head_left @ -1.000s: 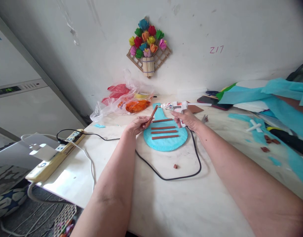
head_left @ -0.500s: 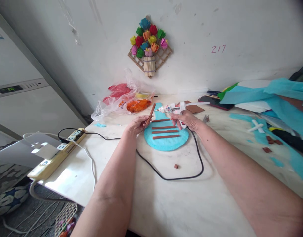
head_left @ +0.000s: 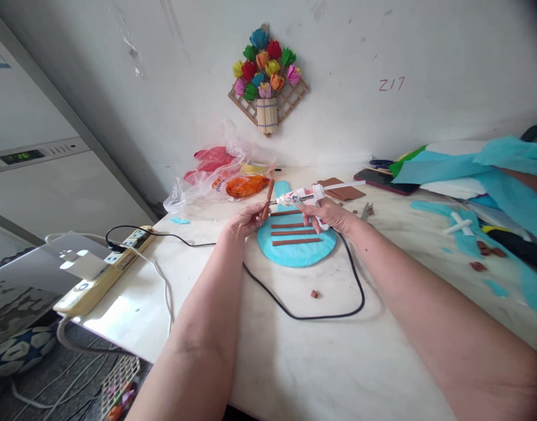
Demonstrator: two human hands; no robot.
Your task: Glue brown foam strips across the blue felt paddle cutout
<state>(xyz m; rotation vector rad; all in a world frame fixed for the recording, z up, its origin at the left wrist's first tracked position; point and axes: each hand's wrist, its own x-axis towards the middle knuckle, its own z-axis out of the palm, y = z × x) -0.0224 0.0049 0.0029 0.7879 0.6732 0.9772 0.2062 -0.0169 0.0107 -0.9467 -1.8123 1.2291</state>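
Observation:
My left hand pinches a thin brown strip, held upright and slightly tilted above the table. My right hand grips a white glue gun whose nozzle points left and touches the strip near its middle. Below both hands lies a light blue paddle-shaped foam piece with several brown strips laid across it. The gun's black cord loops over the white table.
A power strip sits at the table's left edge. Plastic bags lie by the wall under a paper-flower hanging. A phone, brown sheet, blue foam sheets and brown scraps fill the right. A small brown bit lies mid-table.
The glue gun's nozzle has moved down along the strip, from its top end to near its middle. The strip stands a little more upright. The view has shifted slightly.

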